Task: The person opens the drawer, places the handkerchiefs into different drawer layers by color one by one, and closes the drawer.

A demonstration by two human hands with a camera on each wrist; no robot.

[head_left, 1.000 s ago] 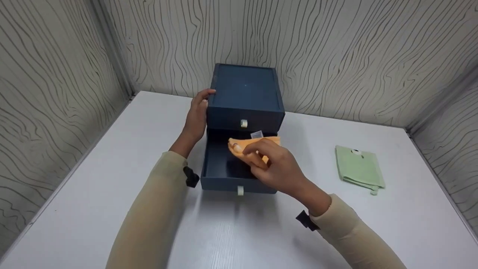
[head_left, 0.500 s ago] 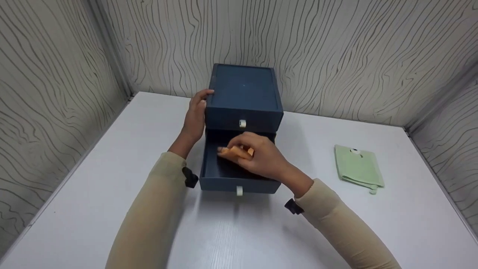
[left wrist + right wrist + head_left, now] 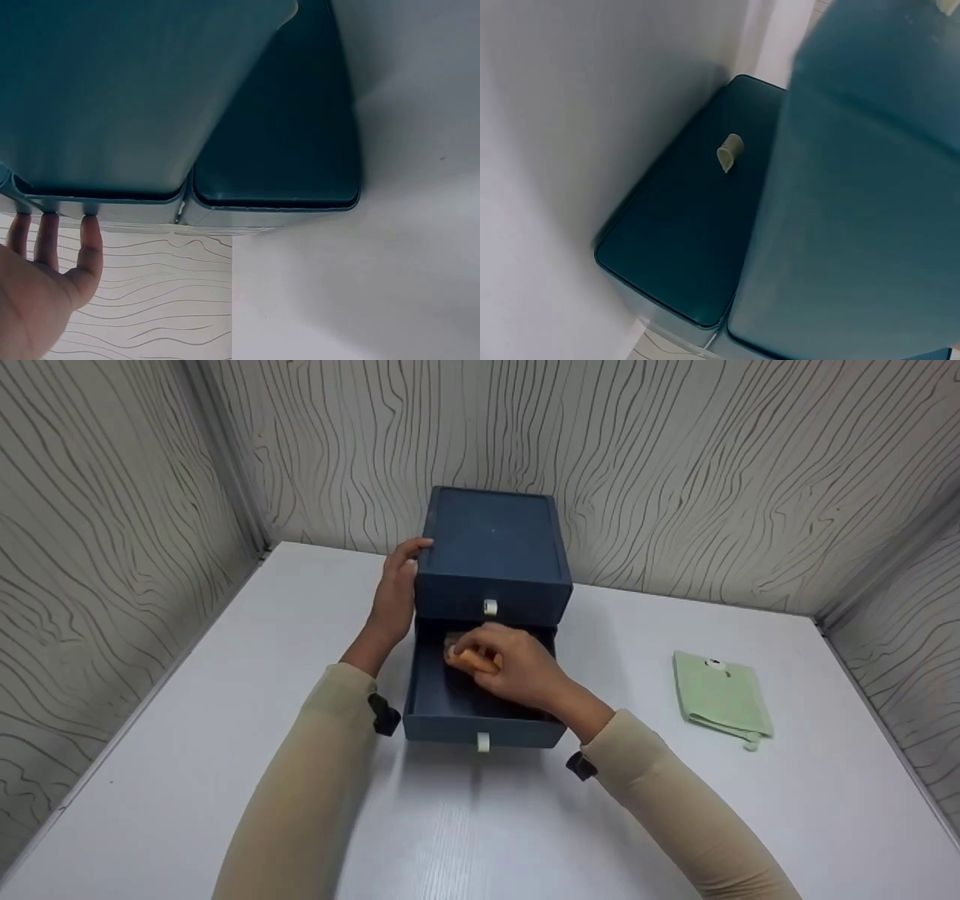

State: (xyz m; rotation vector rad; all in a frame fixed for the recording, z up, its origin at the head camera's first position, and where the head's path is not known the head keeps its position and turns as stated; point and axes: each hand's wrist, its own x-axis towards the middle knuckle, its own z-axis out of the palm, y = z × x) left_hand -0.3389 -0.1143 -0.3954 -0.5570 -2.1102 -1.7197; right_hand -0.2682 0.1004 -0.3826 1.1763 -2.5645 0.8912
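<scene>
A dark blue two-drawer box [image 3: 491,532] stands in the head view, its lower drawer [image 3: 442,729] pulled out. Inside that drawer my right hand [image 3: 521,664] pinches a folded orange cloth [image 3: 474,661], partly covered by the fingers. My left hand [image 3: 394,596] rests against the box's left side, fingertips at its top edge. The left wrist view shows the left hand [image 3: 34,300] with extended fingers touching the side wall. In the right wrist view the pulled-out drawer [image 3: 847,240] fills the right side, and the right hand is out of sight.
A folded green cloth [image 3: 721,694] with an eye design lies on the white table [image 3: 645,825] to the right. The upper drawer is closed, with a pale pull tab [image 3: 490,607]. Patterned walls [image 3: 637,457] enclose the back and sides.
My right hand has moved left and down into the drawer with the orange cloth, then slightly deeper. A small clear piece seen behind the cloth earlier is out of sight. My left hand stays put.
</scene>
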